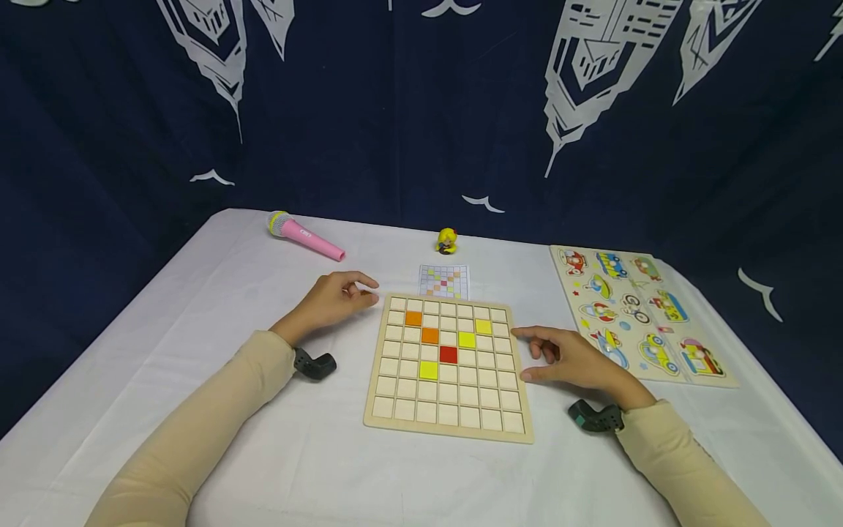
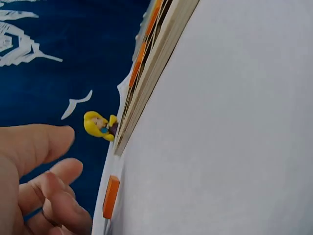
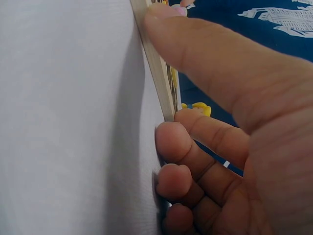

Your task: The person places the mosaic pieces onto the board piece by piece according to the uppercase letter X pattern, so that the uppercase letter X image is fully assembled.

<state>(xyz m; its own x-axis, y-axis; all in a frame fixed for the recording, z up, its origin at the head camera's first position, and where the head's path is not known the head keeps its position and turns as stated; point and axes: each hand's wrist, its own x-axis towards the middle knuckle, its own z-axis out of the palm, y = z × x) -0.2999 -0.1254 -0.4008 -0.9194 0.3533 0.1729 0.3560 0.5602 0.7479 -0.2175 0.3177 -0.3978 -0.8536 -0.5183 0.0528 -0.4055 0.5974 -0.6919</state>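
Note:
A square wooden grid board [image 1: 448, 434] lies flat on the table, its cells cream except for two orange tiles [image 1: 429, 335], one red tile [image 1: 448, 355] and three yellow tiles [image 1: 428, 370]. Left of its far corner hovers my left hand [image 1: 334, 298], fingers loosely bent with nothing between them. Below those fingers in the left wrist view, a loose orange tile [image 2: 111, 197] rests on the cloth; the hand hides it from the head view. At the board's right edge, my right hand [image 1: 568, 357] has its thumb and forefinger spread along the rim, other fingers bent under.
Behind the board is a small printed grid card [image 1: 444, 281], with a yellow-haired figurine [image 1: 446, 241] beyond it. A pink toy microphone [image 1: 306, 236] lies at the far left. Picture puzzle boards [image 1: 639, 315] lie at the right. A dark blue curtain [image 1: 395, 110] hangs behind the table.

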